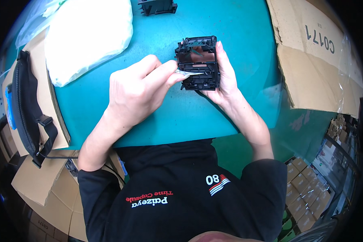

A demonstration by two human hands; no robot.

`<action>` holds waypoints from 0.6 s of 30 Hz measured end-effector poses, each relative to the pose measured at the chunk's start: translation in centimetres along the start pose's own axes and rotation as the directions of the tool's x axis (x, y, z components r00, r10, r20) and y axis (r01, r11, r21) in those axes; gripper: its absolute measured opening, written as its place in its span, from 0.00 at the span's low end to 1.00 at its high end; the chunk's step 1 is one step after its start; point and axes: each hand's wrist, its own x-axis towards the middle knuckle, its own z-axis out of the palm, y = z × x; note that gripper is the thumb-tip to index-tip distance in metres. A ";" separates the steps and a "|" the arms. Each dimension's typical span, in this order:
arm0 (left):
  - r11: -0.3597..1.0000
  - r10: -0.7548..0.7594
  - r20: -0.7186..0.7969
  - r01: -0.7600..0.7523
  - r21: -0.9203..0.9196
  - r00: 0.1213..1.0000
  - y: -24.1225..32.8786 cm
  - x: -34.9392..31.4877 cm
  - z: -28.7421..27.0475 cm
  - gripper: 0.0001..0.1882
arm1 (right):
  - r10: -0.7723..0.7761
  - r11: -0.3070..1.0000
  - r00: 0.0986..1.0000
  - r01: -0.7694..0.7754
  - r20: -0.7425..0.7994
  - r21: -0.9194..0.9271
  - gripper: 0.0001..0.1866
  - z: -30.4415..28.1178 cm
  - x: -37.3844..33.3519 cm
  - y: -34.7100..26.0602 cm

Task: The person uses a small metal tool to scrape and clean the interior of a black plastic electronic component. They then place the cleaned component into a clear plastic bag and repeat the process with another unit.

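Note:
My right hand (226, 78) grips a black plastic frame (198, 84) from its right side and underneath, the thumb along the right edge. This boxy part has an open window in its upper half, through which some of my fingers show, and ribbed details lower down. Held in a pinch between the thumb and fingers of my left hand (139, 86) is a pair of slim, pointed metal tweezers (192, 73). Their tips reach over the lower half of the frame; whether they touch it or hold anything small I cannot tell.
Another black plastic part (158, 7) lies at the far edge of the green table mat (161, 125). A white plastic bag (88, 36) is at the far left, beside cardboard with a black strap bag (28, 105). A large cardboard box (318, 72) stands at the right.

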 end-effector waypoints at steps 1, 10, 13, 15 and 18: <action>1.000 0.001 0.003 -0.001 0.001 1.000 0.1 0.0 0.0 0.10 | -0.001 1.000 1.000 0.001 0.015 0.005 0.36 -0.2 0.1 0.1; 0.998 0.036 -0.006 -0.037 -0.054 0.999 0.0 0.1 -0.1 0.11 | -0.023 0.998 0.999 0.025 0.040 -0.058 0.37 0.1 0.1 0.1; 0.998 0.053 -0.022 -0.054 -0.039 0.998 -0.1 0.3 0.0 0.11 | -0.029 1.000 0.998 0.028 0.049 0.009 0.37 -0.4 0.4 0.5; 0.998 0.063 -0.018 -0.063 -0.023 0.998 -0.1 0.5 -0.1 0.11 | -0.049 0.996 0.997 0.044 0.061 0.083 0.37 -0.3 0.6 0.3; 0.996 0.074 -0.067 -0.071 0.047 0.995 -0.6 0.5 0.0 0.11 | -0.074 0.966 0.981 0.026 0.179 0.257 0.34 0.0 0.8 -0.5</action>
